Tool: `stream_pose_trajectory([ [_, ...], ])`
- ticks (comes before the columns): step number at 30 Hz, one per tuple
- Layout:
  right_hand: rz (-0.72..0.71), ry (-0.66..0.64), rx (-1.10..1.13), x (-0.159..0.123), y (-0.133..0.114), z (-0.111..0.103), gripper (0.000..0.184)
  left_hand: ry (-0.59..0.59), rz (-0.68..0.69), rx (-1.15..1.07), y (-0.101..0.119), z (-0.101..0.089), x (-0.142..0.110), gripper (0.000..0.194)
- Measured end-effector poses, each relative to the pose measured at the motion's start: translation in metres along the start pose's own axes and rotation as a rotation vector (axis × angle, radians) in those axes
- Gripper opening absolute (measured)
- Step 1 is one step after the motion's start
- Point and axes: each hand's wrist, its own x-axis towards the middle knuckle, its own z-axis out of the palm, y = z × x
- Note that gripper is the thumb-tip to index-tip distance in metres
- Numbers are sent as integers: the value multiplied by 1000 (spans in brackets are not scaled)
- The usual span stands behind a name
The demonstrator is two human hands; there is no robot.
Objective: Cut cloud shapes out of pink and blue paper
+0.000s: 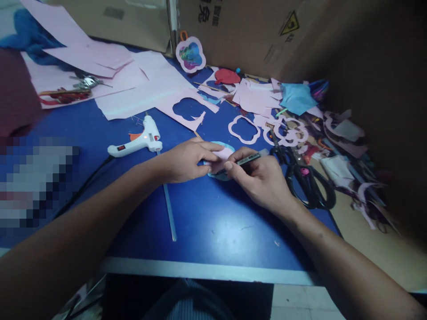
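My left hand (pixel 188 160) presses its fingers down on a pink paper cut-out (pixel 223 155) that lies over a light-blue piece on the blue table (pixel 207 222). My right hand (pixel 263 180) is closed round a thin dark craft knife (pixel 251 158), whose tip meets the pink cut-out right beside my left fingertips. Both hands touch the same small paper piece at the table's middle.
A white glue gun (pixel 138 140) lies to the left, with a clear glue stick (pixel 169 209) near it. Black scissors (pixel 307 178) rest to the right. Pink paper sheets (pixel 147 89), pink ring cut-outs (pixel 245 129) and scraps fill the back. Cardboard boxes (pixel 253 31) stand behind.
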Motion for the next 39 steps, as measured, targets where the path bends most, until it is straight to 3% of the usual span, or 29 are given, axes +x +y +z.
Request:
stream_pose_trajectory([
  [25,-13,44,51,0,-3,-1,31,18,4,3,0,1,0,31],
  [34,-18,-10,63,-2,0,8,28,9,0,-14,0,0,0,29],
  [39,-25,12,79,0,-3,-1,29,8,7,2,0,0,0,32],
])
